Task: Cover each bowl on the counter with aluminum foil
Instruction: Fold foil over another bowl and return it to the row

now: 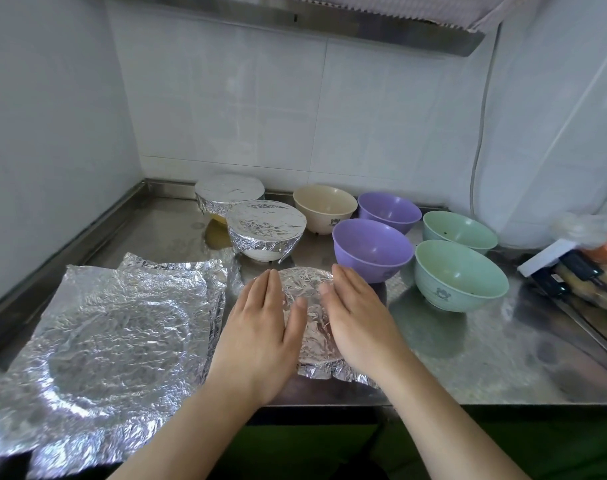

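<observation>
Left hand [260, 327] and right hand [359, 320], fingers straight, press foil bowl [305, 306] between them. No readable writing. Beyond hands: two covered bowls [265, 230], five bare bowls [373, 249]. Foil sheets [122, 323] left of left hand.

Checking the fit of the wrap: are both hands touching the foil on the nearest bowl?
Touching. The head view shows the left hand and right hand pressed flat against the foil-covered bowl, one on each side.

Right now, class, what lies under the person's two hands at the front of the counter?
A crumpled foil sheet domed over something round, with the left hand and right hand pressing its sides. Presumably a bowl sits beneath, but foil and hands hide it completely.
</observation>
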Demonstrator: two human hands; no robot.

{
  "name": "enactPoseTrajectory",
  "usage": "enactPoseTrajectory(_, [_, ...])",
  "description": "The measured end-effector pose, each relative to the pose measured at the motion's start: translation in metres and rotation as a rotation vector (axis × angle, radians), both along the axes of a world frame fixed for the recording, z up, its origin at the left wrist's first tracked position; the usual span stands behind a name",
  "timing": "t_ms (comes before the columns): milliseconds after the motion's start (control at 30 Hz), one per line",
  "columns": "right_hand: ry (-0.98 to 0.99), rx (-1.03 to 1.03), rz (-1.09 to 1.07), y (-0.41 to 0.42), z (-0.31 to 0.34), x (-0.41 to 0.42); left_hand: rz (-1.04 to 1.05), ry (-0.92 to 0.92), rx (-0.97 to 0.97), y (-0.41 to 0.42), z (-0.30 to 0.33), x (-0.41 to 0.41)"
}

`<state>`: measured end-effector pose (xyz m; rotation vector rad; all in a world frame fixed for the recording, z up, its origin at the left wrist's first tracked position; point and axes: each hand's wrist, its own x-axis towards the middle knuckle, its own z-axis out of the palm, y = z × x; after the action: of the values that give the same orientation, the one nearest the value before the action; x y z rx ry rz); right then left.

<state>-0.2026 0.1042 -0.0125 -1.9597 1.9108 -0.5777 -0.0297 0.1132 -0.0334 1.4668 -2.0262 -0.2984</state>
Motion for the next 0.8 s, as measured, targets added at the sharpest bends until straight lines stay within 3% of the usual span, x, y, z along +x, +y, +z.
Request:
enactPoseTrajectory(100, [0.084, -0.046, -0.01, -0.006, -0.01, -0.002, -0.012, 0.02, 0.103, -0.006, 0.011, 0.0])
enactPoseTrajectory(300, [0.246, -0.09, 0.01, -0.004, -0.006, -0.001, 0.1, -0.257, 0.142, -0.029, 0.024, -0.026])
enactPoseTrajectory(567, [-0.268, -0.023, -0.013, -0.005, 0.003, -0.007, 0.066, -0.042, 0.128, -0.031, 0.016, -0.019])
enactPoseTrajectory(667, [-0.406, -0.058, -0.046, -0.002, -0.001, -0.008, 0.014, -0.034, 0.169, -0.03, 0.018, -0.016])
enactPoseTrajectory(800, [-0.539, -0.123, -0.08, 0.003, -0.007, -0.005, 0.033, 0.16, 0.201, -0.033, 0.021, -0.013])
